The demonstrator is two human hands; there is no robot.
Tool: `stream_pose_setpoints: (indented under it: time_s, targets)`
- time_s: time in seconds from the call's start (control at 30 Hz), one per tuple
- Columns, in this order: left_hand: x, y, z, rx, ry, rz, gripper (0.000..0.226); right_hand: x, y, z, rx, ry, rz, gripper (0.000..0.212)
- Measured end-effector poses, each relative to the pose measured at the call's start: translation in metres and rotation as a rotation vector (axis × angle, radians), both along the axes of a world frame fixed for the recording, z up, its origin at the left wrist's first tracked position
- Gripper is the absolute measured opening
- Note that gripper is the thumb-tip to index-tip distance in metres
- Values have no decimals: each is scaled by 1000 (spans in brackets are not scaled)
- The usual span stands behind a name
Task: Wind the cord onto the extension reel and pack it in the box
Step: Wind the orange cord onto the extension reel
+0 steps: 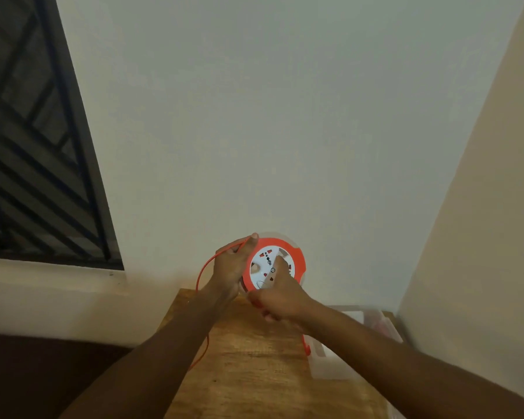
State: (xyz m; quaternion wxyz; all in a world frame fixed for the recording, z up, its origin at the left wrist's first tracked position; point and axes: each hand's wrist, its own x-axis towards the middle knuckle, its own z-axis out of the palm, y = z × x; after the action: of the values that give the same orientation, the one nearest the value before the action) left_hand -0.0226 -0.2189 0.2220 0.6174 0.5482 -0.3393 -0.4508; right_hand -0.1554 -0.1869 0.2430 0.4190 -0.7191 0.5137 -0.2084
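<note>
Now: reel (277,264) held up above wooden table (248,358).
Left hand (232,267) grips rim and orange cord (204,266) at 9 o'clock; right hand (280,300), fingers curled, at 6 o'clock, hold unclear.

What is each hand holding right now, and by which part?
The left hand grips the reel by its left rim, the orange cord running under its fingers. The right hand is curled at the reel's lower edge, a finger on the white face; its exact hold is unclear.

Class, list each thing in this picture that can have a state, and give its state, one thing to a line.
Extension reel: held upright above the table, socket face toward the camera.
Orange cord: partly unwound, looping from the reel's top down past the table edge.
Left hand: grips the reel's rim and the cord.
Right hand: curled at the reel's face.
Clear box: on the table; lid unclear.
</note>
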Motion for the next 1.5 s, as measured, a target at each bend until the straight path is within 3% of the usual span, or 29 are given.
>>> stream_pose_setpoints:
  time_s: [0.07,0.13,0.23,0.33,0.47,0.67,0.9,1.07,1.2,1.33,1.5]
  targets:
    - [2,1,1,8,-11,-3,35,-17,10,3,-239,301,177,72]
    - [4,2,2,19,-16,0,36,-32,15,9,-635,682,329,45]
    - [3,2,6,31,-60,-48,36,-48,-1,18,-1100,977,582,39]
    - [-1,4,10,37,-105,-124,46,-58,-21,30,-1213,1167,873,44]
    - [-4,5,11,39,-136,-226,60,-61,-31,54,-1268,1314,1015,57]
    - [-19,8,15,10,-126,-237,69,-51,-35,51,-1351,1364,1095,75]
    - [-15,8,17,16,-134,-220,65,-54,-36,48,-1312,1255,939,90]
    - [-11,5,22,12,-105,-184,71,-58,-39,45,-1246,1123,835,89]
    - [-12,3,27,-11,-61,-146,39,-58,-36,41,-1262,1089,708,86]
    - [-14,-1,26,-2,-24,-96,55,-59,-36,43,-1251,1146,552,85]
    - [-19,-6,26,-5,-19,-69,53,-53,-27,50,-1225,1211,509,71]
